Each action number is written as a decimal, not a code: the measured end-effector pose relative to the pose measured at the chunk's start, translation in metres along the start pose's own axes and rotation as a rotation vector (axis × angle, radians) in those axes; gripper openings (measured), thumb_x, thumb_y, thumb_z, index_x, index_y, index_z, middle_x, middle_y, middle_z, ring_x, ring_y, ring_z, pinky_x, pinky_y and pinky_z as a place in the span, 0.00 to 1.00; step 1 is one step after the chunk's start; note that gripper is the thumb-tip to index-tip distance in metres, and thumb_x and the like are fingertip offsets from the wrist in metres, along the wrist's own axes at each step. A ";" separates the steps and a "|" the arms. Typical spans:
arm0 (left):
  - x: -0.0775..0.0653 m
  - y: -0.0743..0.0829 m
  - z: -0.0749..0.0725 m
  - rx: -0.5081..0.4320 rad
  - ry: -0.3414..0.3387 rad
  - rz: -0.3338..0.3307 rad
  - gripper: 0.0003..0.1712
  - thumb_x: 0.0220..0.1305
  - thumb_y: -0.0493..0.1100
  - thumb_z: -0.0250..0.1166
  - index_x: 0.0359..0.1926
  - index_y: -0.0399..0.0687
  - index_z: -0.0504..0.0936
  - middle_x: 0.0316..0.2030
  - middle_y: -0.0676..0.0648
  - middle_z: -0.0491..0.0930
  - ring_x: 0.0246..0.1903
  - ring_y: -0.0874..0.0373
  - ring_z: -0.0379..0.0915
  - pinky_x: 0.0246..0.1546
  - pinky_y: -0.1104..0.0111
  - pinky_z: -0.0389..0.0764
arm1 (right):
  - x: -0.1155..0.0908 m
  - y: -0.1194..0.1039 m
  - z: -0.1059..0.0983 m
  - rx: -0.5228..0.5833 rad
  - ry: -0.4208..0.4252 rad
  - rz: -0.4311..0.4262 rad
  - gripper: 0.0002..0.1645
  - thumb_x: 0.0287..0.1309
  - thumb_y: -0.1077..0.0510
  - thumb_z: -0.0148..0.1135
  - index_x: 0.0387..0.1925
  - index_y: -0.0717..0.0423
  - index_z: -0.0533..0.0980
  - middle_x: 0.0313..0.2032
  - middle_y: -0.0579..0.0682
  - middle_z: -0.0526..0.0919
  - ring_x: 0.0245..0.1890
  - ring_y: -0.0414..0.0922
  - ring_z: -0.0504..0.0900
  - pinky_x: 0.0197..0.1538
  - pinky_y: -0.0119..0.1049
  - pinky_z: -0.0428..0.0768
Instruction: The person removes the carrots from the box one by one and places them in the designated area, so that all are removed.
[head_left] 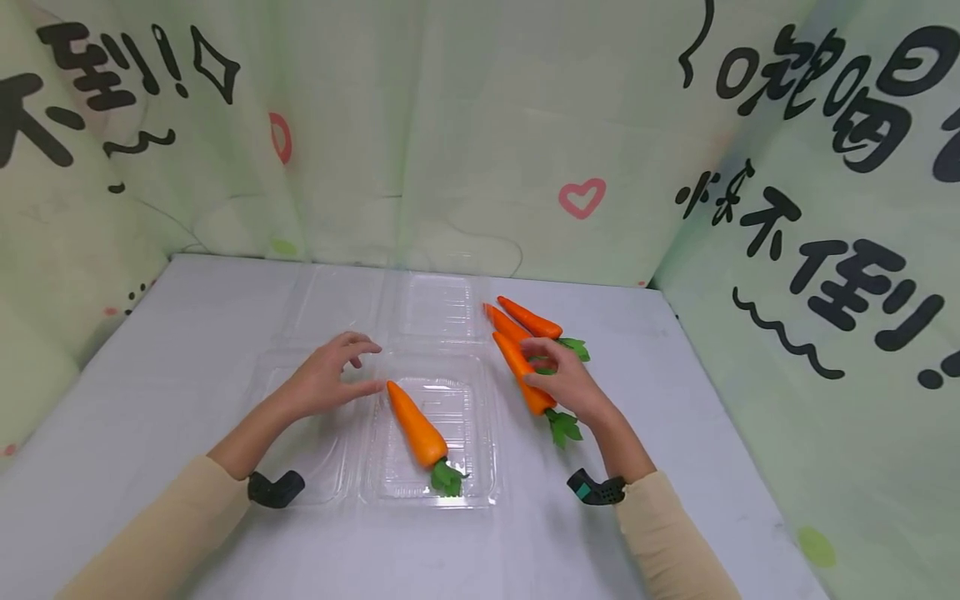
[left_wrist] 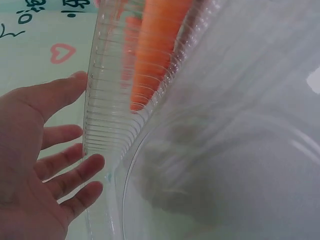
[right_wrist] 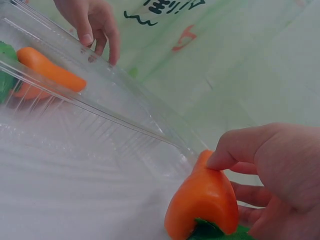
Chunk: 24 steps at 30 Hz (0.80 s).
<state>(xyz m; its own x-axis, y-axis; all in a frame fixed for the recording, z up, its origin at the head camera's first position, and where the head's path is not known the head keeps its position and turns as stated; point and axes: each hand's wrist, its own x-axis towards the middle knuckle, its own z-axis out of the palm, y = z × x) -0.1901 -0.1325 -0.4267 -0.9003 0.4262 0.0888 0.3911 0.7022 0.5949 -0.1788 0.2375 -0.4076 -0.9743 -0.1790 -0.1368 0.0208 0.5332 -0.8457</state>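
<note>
A clear plastic container [head_left: 491,454] lies unfolded on the table, and one orange carrot [head_left: 417,427] with a green leafy top sits in its near right compartment. My left hand [head_left: 330,375] hovers at that compartment's left side, fingers spread and holding nothing; the left wrist view shows it beside the ribbed clear wall. To the right of the container, my right hand [head_left: 564,379] pinches another carrot [right_wrist: 200,200] between thumb and fingers, its pointed end toward the back. Two more carrots [head_left: 529,317] [head_left: 505,323] lie just behind it, partly covered by the hand.
The container's clear lid [head_left: 438,304] spreads toward the back of the white table [head_left: 187,350]. Pale green curtains [head_left: 480,125] with black lettering and pink hearts hang behind and on both sides. A dark band [head_left: 276,489] is on each wrist.
</note>
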 end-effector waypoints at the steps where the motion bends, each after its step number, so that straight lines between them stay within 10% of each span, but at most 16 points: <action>1: 0.000 0.000 0.000 0.000 -0.012 0.004 0.33 0.57 0.53 0.70 0.61 0.46 0.75 0.61 0.41 0.70 0.47 0.49 0.75 0.46 0.56 0.83 | 0.000 0.000 0.000 0.002 -0.001 -0.004 0.29 0.61 0.63 0.60 0.64 0.52 0.68 0.63 0.57 0.72 0.60 0.57 0.73 0.58 0.49 0.79; 12: -0.001 -0.003 -0.003 -0.033 -0.159 0.033 0.36 0.57 0.55 0.70 0.65 0.52 0.72 0.64 0.40 0.66 0.46 0.51 0.73 0.46 0.57 0.82 | 0.000 0.005 0.000 0.005 0.007 0.011 0.29 0.60 0.62 0.60 0.63 0.52 0.68 0.63 0.55 0.72 0.60 0.56 0.73 0.57 0.48 0.80; 24: 0.003 -0.006 -0.002 -0.066 -0.165 0.008 0.37 0.57 0.54 0.70 0.66 0.51 0.71 0.62 0.40 0.63 0.46 0.47 0.73 0.48 0.55 0.82 | -0.001 0.010 -0.001 0.002 0.002 0.015 0.30 0.61 0.62 0.60 0.65 0.54 0.67 0.63 0.57 0.71 0.60 0.57 0.72 0.58 0.49 0.80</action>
<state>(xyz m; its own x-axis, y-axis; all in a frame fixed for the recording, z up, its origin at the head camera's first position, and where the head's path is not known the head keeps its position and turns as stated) -0.1953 -0.1366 -0.4285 -0.8516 0.5230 -0.0355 0.3795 0.6619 0.6465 -0.1778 0.2439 -0.4153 -0.9743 -0.1690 -0.1486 0.0362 0.5341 -0.8447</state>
